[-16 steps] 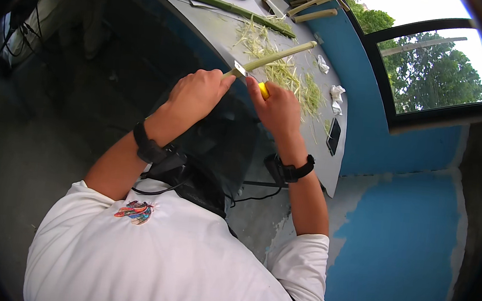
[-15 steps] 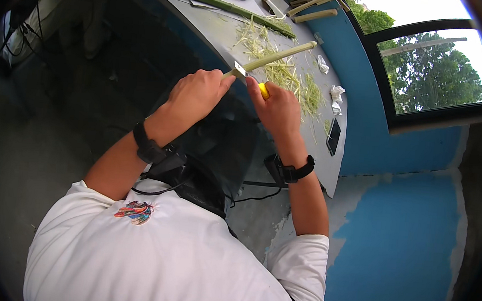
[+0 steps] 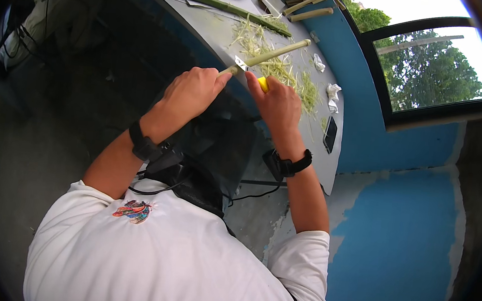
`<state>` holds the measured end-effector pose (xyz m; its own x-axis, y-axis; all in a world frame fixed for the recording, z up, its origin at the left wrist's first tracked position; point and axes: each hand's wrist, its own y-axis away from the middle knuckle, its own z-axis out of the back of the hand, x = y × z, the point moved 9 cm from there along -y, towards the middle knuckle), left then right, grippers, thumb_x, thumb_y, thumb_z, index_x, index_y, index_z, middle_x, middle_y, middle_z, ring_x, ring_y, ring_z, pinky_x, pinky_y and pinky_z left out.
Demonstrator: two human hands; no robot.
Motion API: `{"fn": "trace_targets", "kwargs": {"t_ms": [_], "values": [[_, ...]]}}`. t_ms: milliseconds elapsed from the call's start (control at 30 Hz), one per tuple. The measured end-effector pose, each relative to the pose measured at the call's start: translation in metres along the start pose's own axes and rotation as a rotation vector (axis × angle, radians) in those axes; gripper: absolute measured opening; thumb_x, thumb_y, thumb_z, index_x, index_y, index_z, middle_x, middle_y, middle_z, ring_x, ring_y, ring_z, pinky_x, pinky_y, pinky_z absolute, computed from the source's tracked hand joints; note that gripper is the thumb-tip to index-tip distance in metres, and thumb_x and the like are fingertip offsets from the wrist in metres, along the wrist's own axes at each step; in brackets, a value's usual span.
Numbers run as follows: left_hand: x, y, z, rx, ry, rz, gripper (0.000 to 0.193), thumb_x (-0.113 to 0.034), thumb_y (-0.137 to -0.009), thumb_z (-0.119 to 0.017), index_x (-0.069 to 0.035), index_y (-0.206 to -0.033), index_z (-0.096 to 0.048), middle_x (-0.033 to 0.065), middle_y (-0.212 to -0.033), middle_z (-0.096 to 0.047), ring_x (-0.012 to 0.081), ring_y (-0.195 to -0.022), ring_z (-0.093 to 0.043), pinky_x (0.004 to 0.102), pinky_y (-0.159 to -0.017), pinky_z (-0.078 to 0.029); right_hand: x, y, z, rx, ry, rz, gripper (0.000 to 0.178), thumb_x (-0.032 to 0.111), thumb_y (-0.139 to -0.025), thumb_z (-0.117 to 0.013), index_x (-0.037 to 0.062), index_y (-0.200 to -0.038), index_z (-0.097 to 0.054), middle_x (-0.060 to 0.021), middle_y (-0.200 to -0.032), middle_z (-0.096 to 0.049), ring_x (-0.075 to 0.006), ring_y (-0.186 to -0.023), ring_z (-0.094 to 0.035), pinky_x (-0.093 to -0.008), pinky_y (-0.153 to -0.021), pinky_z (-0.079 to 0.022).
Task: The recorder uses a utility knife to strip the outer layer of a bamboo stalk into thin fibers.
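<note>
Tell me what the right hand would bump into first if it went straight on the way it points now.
Probably the pale stalk, which crosses ahead of the right hand; the blade of its yellow-handled tool seems to touch it. Depth is unclear, so the hand might pass above or below.

Pale woody stick [image 3: 287, 48] with a matt, scraped-looking surface, meeting a shiny metal blade [image 3: 241, 63].
The blade's handle [image 3: 263, 84] looks like smooth yellow plastic; the shavings [image 3: 304, 93] are dry, thin and fibrous. A green stalk [image 3: 219, 3] has a smooth skin with a slight sheen. The table [image 3: 217, 31] is smooth, matt grey; the phone [image 3: 329, 135] dark and glossy; the tissues [image 3: 333, 94] crumpled, white and papery. The shirt [image 3: 157, 258] is soft white cloth; the wall [image 3: 405, 234] wears matt blue paint, ragged-edged over bare plaster.
</note>
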<state>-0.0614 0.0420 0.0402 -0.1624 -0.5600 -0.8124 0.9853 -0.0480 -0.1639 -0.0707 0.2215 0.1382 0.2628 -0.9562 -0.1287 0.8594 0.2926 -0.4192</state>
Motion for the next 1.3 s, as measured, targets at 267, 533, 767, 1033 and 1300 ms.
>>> {"fn": "trace_targets", "kwargs": {"t_ms": [267, 533, 767, 1033, 1300], "values": [[-0.004, 0.005, 0.004, 0.05, -0.068, -0.027, 0.058, -0.048, -0.117, -0.053, 0.001, -0.093, -0.074, 0.03, -0.087, -0.075, 0.0529, -0.089, -0.075, 0.0591, -0.079, -0.062, -0.098, -0.027, 0.011, -0.032, 0.259, -0.237, 0.077, 0.074, -0.108, -0.054, 0.0032, -0.083, -0.072, -0.0247, -0.08, -0.075, -0.0482, -0.08, -0.075, -0.058, -0.073, -0.057], [0.001, -0.007, 0.005, 0.09, -0.055, -0.003, 0.059, -0.05, -0.118, -0.049, -0.001, -0.096, -0.074, 0.0303, -0.094, -0.076, 0.052, -0.096, -0.075, 0.0603, -0.084, -0.061, -0.071, -0.034, 0.043, 0.062, -0.042, -0.236, 0.082, 0.073, -0.11, -0.052, -0.0021, -0.084, -0.072, -0.0283, -0.079, -0.071, -0.0515, -0.079, -0.071, -0.0592, -0.072, -0.054], [-0.003, -0.008, -0.002, 0.139, -0.042, 0.043, 0.061, -0.052, -0.118, -0.048, 0.0, -0.101, -0.076, 0.0303, -0.097, -0.077, 0.0527, -0.1, -0.074, 0.0602, -0.089, -0.06, -0.028, -0.001, 0.013, 0.106, -0.266, -0.117, 0.073, 0.068, -0.106, -0.065, 0.0013, -0.075, -0.07, -0.0229, -0.066, -0.067, -0.0454, -0.064, -0.068, -0.0542, -0.063, -0.052], [-0.002, -0.017, -0.02, 0.178, 0.15, -0.05, 0.068, -0.053, -0.119, -0.044, 0.006, -0.097, -0.07, 0.032, -0.089, -0.07, 0.0558, -0.091, -0.069, 0.0572, -0.079, -0.055, -0.023, 0.007, -0.001, 0.099, -0.133, -0.006, 0.073, 0.071, -0.103, -0.065, 0.0051, -0.074, -0.074, -0.0194, -0.066, -0.069, -0.0411, -0.065, -0.072, -0.0518, -0.063, -0.057], [0.007, -0.017, -0.022, 0.147, 0.239, -0.009, 0.069, -0.059, -0.117, -0.05, 0.002, -0.086, -0.063, 0.0064, -0.071, -0.06, 0.0167, -0.067, -0.058, 0.0377, -0.065, -0.05, -0.019, 0.007, 0.013, -0.041, -0.057, 0.051, 0.074, 0.075, -0.101, -0.064, 0.0059, -0.076, -0.076, -0.017, -0.064, -0.069, -0.038, -0.063, -0.074, -0.0487, -0.057, -0.058]]}}
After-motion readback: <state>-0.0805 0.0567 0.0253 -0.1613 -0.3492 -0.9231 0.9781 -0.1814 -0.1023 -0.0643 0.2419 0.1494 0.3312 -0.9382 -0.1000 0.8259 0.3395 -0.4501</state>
